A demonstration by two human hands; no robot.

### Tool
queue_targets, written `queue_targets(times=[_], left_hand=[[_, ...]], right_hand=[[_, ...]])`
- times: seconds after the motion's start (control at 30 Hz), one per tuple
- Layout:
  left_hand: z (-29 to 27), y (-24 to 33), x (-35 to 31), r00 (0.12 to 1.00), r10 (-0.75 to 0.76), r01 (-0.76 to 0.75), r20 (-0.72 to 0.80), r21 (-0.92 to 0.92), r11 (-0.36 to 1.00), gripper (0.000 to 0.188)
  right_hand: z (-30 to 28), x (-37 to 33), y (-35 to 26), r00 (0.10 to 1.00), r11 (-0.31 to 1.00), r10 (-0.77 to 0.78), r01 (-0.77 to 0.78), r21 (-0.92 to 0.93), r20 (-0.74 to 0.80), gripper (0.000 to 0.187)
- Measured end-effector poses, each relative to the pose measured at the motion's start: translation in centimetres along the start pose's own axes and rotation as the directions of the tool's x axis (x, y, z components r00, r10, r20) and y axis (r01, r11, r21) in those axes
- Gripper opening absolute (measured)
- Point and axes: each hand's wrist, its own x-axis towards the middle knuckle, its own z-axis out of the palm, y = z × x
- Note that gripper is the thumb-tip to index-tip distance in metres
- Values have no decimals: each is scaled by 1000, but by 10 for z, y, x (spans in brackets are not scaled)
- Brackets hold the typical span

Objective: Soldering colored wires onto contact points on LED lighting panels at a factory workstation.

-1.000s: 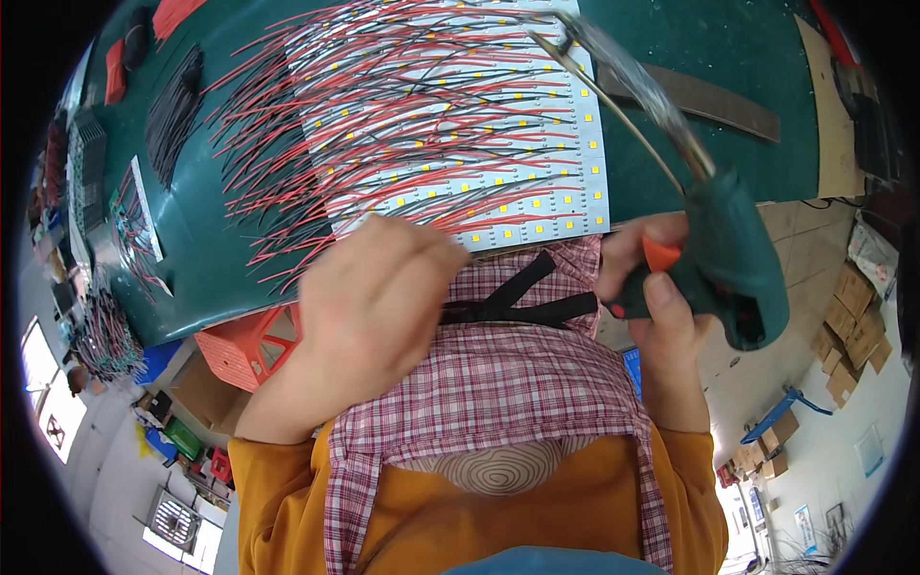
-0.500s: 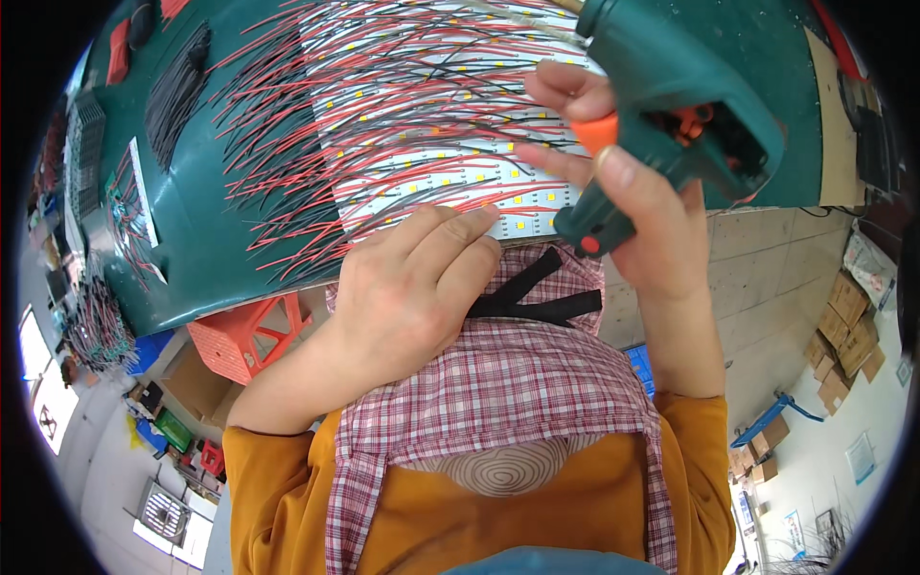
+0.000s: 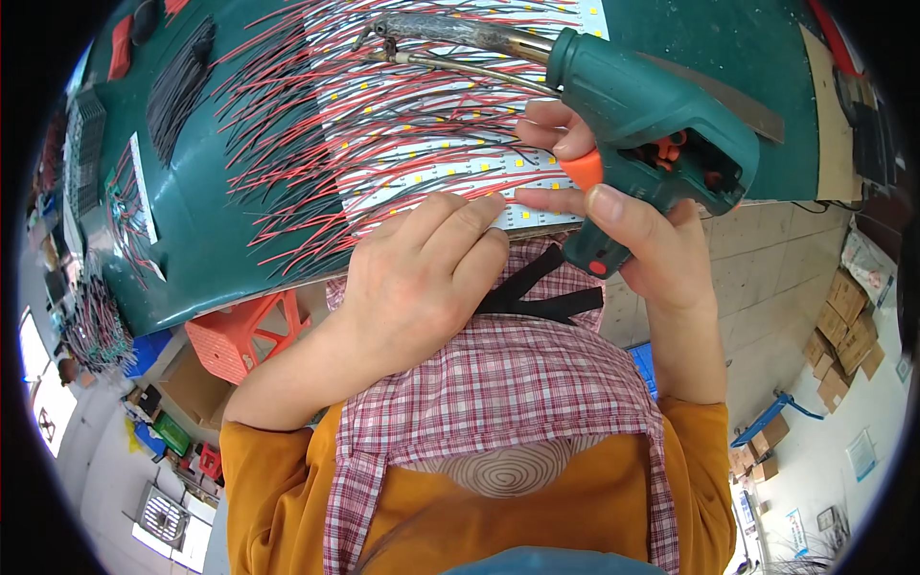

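A green soldering gun with an orange trigger rests in my right hand, its handle gripped between thumb and palm. Its metal nozzle and thin feed tube point left above a white LED board panel with yellow chips. Rows of red and black wires lie across that panel and stick out past its left side. My left hand lies at the panel's near edge, fingers bent and pressed together by the wire ends. What its fingertips hold, if anything, is hidden.
On the green table lie a bundle of black tubes or wires and a white strip with wires. A grey flat bar lies behind the gun. Below are a red stool and cardboard boxes.
The soldering gun has swung and shifted left, so its nozzle and feed tube now show over the panel. My left hand has slid slightly right along the near edge.
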Motion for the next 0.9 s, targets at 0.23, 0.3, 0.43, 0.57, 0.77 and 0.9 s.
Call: queue_targets(times=[0.23,0.3,0.43,0.57,0.77,0.9], left_hand=[[5,1,-1,1000,-11,11,-19,23,1000,21],[4,2,-2,1000,-1,2,-31,20,1000,22],[1,0,-3,994,-61,52,-89,-97,994,20],[-8,-16,10,940,-212,166,-267,-185,969,20],[11,-22,12,959,-226,193,-171,-191,962,10],[8,-21,18,946,-316,291,-75,-239,926,8]], right_hand=[[5,11,5,997,996,-79,79,-46,6,43],[-1,10,3,995,995,-97,97,-27,27,43],[2,9,-2,995,993,-83,87,-75,52,44],[8,-3,-9,992,990,-105,97,-100,-74,49],[0,-74,6,964,994,101,-89,60,-244,47],[-5,-114,21,974,993,59,-35,116,-217,42]])
